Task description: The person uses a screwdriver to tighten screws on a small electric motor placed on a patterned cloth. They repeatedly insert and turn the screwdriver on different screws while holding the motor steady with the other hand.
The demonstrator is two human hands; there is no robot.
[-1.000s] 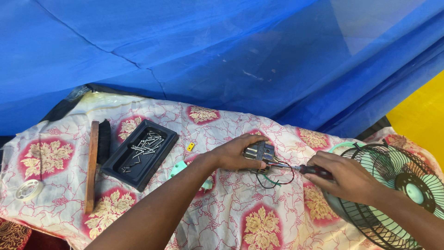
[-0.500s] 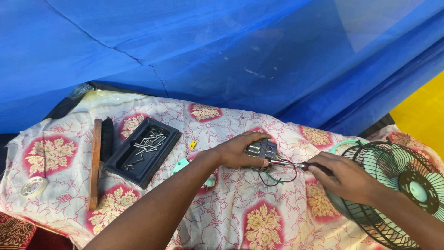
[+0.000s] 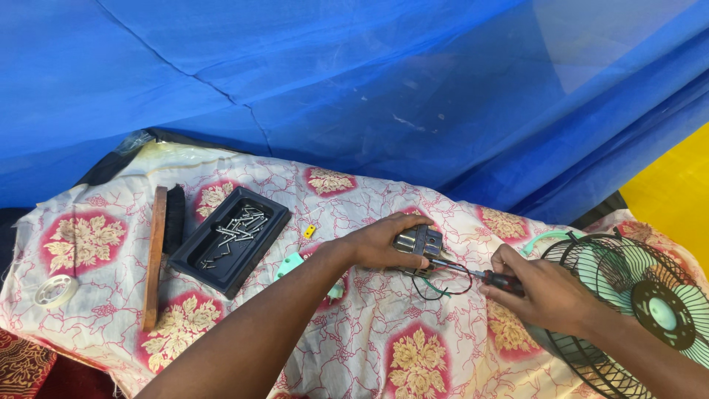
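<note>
My left hand [image 3: 384,242] grips a small grey metal motor part [image 3: 419,242] with thin red, green and black wires [image 3: 443,287] trailing from it, pressed on the flowered cloth [image 3: 369,347]. A screwdriver [image 3: 480,275] with a dark red-and-black handle is held in my right hand [image 3: 543,292], and its tip touches the right side of the metal part. Both forearms reach in from the bottom edge.
A black tray [image 3: 193,260] holding several screws lies at the left, beside a wooden-backed brush [image 3: 159,251]. A roll of tape [image 3: 55,290] sits near the left edge. A green fan with a black wire guard [image 3: 635,310] lies at the right. Small yellow [image 3: 309,231] and green pieces [image 3: 291,264] lie nearby. Blue tarpaulin [image 3: 332,89] hangs behind.
The view has shifted slightly. Both hands stay on the metal part and screwdriver, with the screwdriver tip still at the part's right side.
</note>
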